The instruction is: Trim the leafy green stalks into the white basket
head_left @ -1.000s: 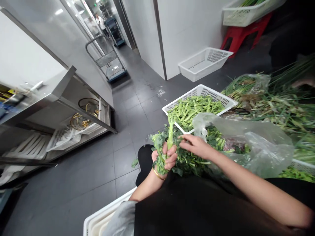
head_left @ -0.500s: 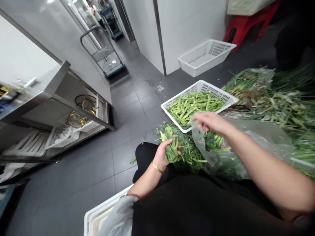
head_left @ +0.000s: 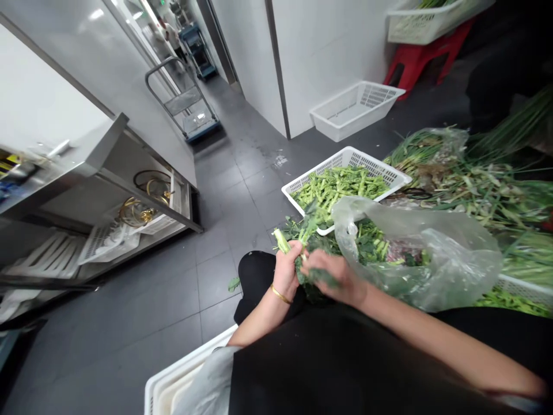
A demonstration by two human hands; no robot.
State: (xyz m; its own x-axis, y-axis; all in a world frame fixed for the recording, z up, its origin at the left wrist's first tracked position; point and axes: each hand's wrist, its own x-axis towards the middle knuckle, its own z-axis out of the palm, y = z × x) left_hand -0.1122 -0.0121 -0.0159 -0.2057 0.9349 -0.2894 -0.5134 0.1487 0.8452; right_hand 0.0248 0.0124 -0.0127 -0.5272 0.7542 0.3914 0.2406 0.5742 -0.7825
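Note:
My left hand (head_left: pixel 285 272), with a gold bangle (head_left: pixel 280 294) on its wrist, grips a leafy green vegetable stalk (head_left: pixel 283 242) whose pale cut end sticks out to the upper left. My right hand (head_left: pixel 332 276) pinches dark leaves on the same stalk, close to my left hand. Just beyond them lies a heap of leaves (head_left: pixel 371 245), partly under a crumpled clear plastic bag (head_left: pixel 415 259). A white mesh basket (head_left: pixel 302 190) holds trimmed green stems (head_left: pixel 339 187) and stands past the heap.
Bundled spring onions (head_left: pixel 484 184) lie to the right. A white basket (head_left: pixel 354 112) sits on the tiled floor, and another rests on a red stool (head_left: pixel 425 63). Steel shelving (head_left: pixel 129 173) runs along the left, with a metal trolley (head_left: pixel 184 101) beyond. White crates (head_left: pixel 173 380) sit below.
My right hand has moved down from the bag's edge onto the stalk beside my left hand. The stalk's cut end now points to the upper left. The view has shifted slightly.

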